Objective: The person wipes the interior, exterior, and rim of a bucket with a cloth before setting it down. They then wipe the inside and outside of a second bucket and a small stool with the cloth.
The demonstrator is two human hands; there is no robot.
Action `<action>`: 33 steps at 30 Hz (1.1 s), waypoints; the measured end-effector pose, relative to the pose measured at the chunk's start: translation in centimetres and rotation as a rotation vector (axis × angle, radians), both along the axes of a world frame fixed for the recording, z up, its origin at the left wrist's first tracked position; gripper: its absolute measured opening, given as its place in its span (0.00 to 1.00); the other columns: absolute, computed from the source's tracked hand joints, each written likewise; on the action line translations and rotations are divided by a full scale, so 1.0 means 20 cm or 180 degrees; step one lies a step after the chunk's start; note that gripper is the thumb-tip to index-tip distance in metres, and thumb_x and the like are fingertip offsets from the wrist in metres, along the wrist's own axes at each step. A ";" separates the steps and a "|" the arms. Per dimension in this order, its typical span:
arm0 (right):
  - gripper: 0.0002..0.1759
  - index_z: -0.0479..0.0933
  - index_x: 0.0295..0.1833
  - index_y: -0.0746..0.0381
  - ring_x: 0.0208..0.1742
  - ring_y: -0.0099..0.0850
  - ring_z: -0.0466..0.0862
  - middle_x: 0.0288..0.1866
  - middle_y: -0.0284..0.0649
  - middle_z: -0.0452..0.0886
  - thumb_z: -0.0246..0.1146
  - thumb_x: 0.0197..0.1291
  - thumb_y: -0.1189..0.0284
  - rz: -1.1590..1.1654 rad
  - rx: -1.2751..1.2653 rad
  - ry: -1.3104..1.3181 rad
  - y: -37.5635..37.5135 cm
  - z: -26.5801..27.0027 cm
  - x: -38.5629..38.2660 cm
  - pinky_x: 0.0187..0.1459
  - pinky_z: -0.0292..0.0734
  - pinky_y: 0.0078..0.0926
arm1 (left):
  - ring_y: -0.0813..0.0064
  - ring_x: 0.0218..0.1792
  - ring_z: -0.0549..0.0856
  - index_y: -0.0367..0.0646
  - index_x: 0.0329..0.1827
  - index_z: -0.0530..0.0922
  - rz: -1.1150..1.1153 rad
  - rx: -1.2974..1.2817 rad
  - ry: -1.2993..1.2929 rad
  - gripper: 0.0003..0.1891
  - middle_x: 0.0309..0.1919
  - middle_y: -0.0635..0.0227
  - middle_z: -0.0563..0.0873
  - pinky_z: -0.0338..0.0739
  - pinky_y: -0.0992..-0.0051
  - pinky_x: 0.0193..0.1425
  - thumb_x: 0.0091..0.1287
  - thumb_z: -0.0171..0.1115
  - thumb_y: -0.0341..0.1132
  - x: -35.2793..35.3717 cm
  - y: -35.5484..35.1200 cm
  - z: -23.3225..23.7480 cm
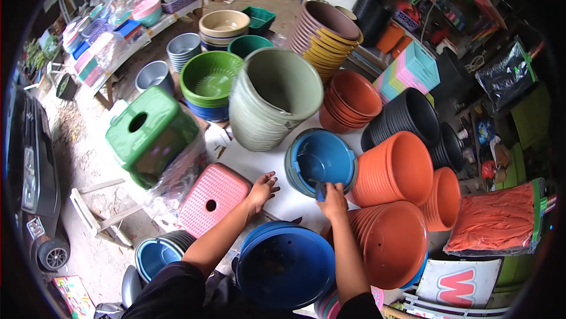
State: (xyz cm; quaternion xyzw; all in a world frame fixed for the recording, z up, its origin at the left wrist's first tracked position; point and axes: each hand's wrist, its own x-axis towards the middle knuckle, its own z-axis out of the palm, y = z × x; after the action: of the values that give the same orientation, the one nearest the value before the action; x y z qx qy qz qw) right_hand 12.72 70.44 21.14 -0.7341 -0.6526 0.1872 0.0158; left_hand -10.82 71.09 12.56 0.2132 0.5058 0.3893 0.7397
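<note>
My right hand is closed around a small dark-blue piece at the near rim of a blue bucket; I cannot tell what kind of thing it is. The bucket stands upright on a white tabletop. To its left, my left hand hovers with fingers apart and holds nothing. Beneath that forearm lies a pink stool with a round hole in its top. Nearest my body sits a large dark-blue basin, between my two forearms.
Stacks of orange pots and black pots crowd the right side. Behind the bucket rises a tall pale-green pot stack. A green stool stands at left, near a green basin. A parked car borders the far left.
</note>
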 end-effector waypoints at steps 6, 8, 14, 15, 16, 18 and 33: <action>0.30 0.75 0.55 0.66 0.53 0.48 0.81 0.52 0.51 0.79 0.77 0.48 0.67 -0.0001 0.1323 0.1754 -0.37 0.40 -0.39 0.55 0.75 0.41 | 0.66 0.57 0.82 0.42 0.70 0.65 0.0275 0.1007 0.0075 0.20 0.64 0.63 0.77 0.75 0.68 0.60 0.78 0.50 0.36 -0.43 -0.79 0.19; 0.22 0.78 0.50 0.65 0.48 0.40 0.84 0.46 0.47 0.83 0.75 0.51 0.69 -0.0092 0.1047 0.2742 -0.56 0.47 -0.61 0.54 0.76 0.34 | 0.67 0.55 0.83 0.39 0.69 0.66 0.0345 0.1011 0.0288 0.19 0.63 0.61 0.78 0.76 0.69 0.58 0.78 0.50 0.36 -0.54 -1.06 0.28; 0.16 0.76 0.53 0.67 0.51 0.28 0.81 0.48 0.42 0.82 0.67 0.61 0.73 0.1037 -0.0476 0.3872 -1.08 0.27 -1.17 0.56 0.74 0.29 | 0.65 0.55 0.82 0.41 0.68 0.66 0.1347 0.0533 -0.0512 0.29 0.57 0.61 0.80 0.76 0.62 0.60 0.76 0.47 0.56 -0.78 -1.62 0.26; 0.15 0.77 0.53 0.67 0.53 0.27 0.79 0.50 0.41 0.81 0.66 0.62 0.74 0.1229 -0.0712 0.3871 -1.16 0.24 -1.25 0.58 0.73 0.29 | 0.69 0.52 0.82 0.41 0.64 0.70 0.1557 0.0633 -0.0692 0.25 0.53 0.65 0.81 0.76 0.63 0.60 0.78 0.45 0.53 -0.79 -1.63 0.36; 0.16 0.76 0.55 0.67 0.54 0.28 0.79 0.52 0.42 0.81 0.65 0.63 0.73 0.1343 -0.0884 0.3785 -1.25 0.13 -1.31 0.60 0.72 0.30 | 0.72 0.51 0.81 0.41 0.63 0.71 0.1650 0.0714 -0.0340 0.23 0.52 0.65 0.81 0.75 0.67 0.59 0.80 0.43 0.50 -0.84 -1.70 0.32; 0.19 0.75 0.59 0.68 0.54 0.27 0.79 0.55 0.43 0.81 0.63 0.65 0.71 0.1302 -0.1473 0.3410 -1.42 0.03 -1.40 0.59 0.73 0.31 | 0.81 0.45 0.80 0.39 0.55 0.75 0.2040 0.0595 0.0046 0.17 0.45 0.68 0.83 0.75 0.77 0.54 0.81 0.43 0.43 -0.91 -1.83 0.21; 0.09 0.77 0.37 0.67 0.33 0.32 0.80 0.34 0.39 0.81 0.60 0.46 0.80 -0.0388 -0.2477 0.2784 -1.82 -0.90 -1.77 0.37 0.76 0.32 | 0.54 0.53 0.82 0.39 0.64 0.71 0.2441 -0.1110 0.2819 0.28 0.50 0.50 0.82 0.75 0.62 0.61 0.62 0.69 0.36 -1.50 -2.89 -0.94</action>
State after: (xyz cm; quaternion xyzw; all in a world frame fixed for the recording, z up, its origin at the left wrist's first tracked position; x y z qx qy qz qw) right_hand -22.77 34.09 3.04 -0.5767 -0.4254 0.6971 0.0237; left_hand -40.85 13.38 -6.28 0.0333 0.8623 0.4137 0.2902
